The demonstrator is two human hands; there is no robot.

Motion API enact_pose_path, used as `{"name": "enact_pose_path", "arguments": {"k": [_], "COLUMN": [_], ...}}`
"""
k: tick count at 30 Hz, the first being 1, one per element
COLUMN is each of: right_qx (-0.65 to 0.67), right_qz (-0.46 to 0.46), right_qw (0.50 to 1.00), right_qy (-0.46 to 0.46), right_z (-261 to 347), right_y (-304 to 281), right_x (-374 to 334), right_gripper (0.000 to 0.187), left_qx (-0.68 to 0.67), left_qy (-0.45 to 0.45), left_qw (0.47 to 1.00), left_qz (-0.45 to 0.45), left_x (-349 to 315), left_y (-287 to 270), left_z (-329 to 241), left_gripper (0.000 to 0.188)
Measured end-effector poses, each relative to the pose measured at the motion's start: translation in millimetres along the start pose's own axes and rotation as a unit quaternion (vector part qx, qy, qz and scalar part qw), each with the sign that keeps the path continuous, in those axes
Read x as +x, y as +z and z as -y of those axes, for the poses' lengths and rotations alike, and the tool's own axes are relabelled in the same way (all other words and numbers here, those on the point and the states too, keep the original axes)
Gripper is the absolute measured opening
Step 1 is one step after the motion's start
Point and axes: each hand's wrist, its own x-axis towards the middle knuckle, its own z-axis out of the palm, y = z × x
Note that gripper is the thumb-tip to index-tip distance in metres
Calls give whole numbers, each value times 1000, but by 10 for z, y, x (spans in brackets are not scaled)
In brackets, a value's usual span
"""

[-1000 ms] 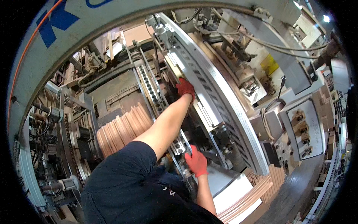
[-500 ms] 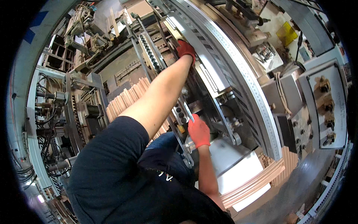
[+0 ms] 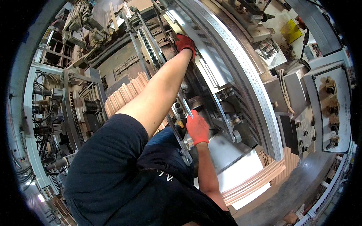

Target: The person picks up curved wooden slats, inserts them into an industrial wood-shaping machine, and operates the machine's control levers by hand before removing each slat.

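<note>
My left hand (image 3: 185, 42), in a red glove, reaches far forward into the machine beside its long metal rails. Its fingers curl down by a rail and are mostly hidden. Nearer to me, my right hand (image 3: 197, 128), also in a red glove, has its fingers closed around the near end of a narrow, shiny metal strip (image 3: 184, 104). Just left of that hand runs a metal bar with a row of black round pieces (image 3: 178, 108). A bright metal plate (image 3: 205, 49) lies right of my left hand, with pale slotted blocks (image 3: 208, 74) along its edge.
A long curved-looking scale rail (image 3: 241, 71) bounds the right side. Beyond it stands a grey control box (image 3: 327, 107) with knobs. Wooden strips (image 3: 126, 94) are stacked on the left, and more wood mouldings (image 3: 256, 180) lie at the lower right. Cabled machinery (image 3: 49, 101) fills the far left.
Both hands have shifted slightly left and up in the picture, as has much of the nearby scene. My right hand stays closed at the strip's end; my left hand stays by the rails.
</note>
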Motion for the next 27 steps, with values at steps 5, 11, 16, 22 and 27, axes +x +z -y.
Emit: {"name": "enact_pose_path", "arguments": {"k": [5,11,16,22,27], "right_qx": [21,21,18,-11,-2], "right_qz": [-13,-4,-15,-12,2], "right_qw": [1000,999,999,999,999], "right_qy": [1,44,31,27,35], "right_z": [8,28,52,82,141], "right_y": [21,-25,0,-34,-72], "right_x": [8,24,17,11,12], "right_gripper": [30,31,32,34,34], "left_qx": [-10,-6,-36,-73,-91], "left_qy": [-4,-11,19,16,6], "left_qw": [1000,998,997,993,991], "left_qz": [3,65,66,92,93], "left_x": [37,-137,-88,-238,-171], "left_y": [-1,-111,-120,-210,-186], "left_z": [-33,-39,4,-52,-36], "left_gripper": [81,83,78,76,76]}}
